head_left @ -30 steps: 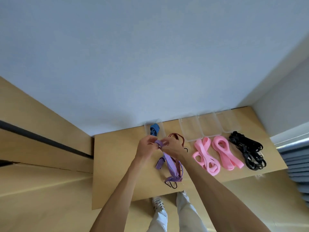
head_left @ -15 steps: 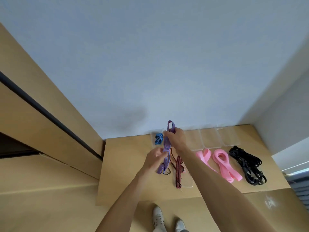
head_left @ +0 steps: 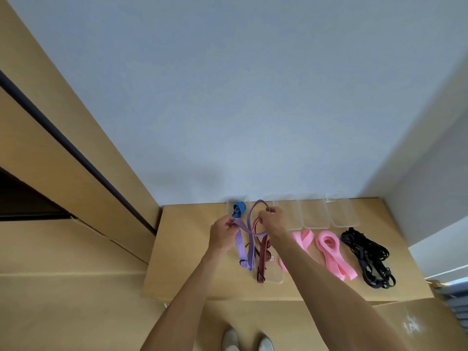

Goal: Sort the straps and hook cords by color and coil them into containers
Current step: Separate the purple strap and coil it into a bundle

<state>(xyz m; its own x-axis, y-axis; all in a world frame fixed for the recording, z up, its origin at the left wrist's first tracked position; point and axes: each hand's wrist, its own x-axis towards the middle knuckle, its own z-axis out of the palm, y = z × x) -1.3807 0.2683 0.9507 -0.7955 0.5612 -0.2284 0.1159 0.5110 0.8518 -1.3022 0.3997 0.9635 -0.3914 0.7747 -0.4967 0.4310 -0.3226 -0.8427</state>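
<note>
**Q:** So where were your hands at this entry?

**A:** Both were up over the bench (head_left: 192,249), each on the purple strap (head_left: 250,239). Your left hand (head_left: 222,233) pinched one part of it between curled fingers (head_left: 231,225); your right hand (head_left: 274,221) gripped the far loop, which arched up toward the wall. Between the two hands the strap crossed itself, and its two tails hung down to the bench.

**Q:** And the rest of the sorting stock?

**A:** A blue striped cord (head_left: 238,209) sat coiled in the leftmost clear container (head_left: 230,206). A dark red striped cord (head_left: 262,259) lay under your right wrist, its lower end over a clear container (head_left: 274,277) near the front edge. You had two pink straps to the right: the first pink strap (head_left: 302,240) partly hidden by your right forearm, the second pink strap (head_left: 331,252) lying in folded loops. A tangle of black cords (head_left: 367,257) lay furthest right. Three clear containers (head_left: 315,214) stood in a row along the wall side, behind the pink straps.

**Q:** Anything else noted?

**A:** Your shoes (head_left: 247,342) showed below the bench edge.
</note>
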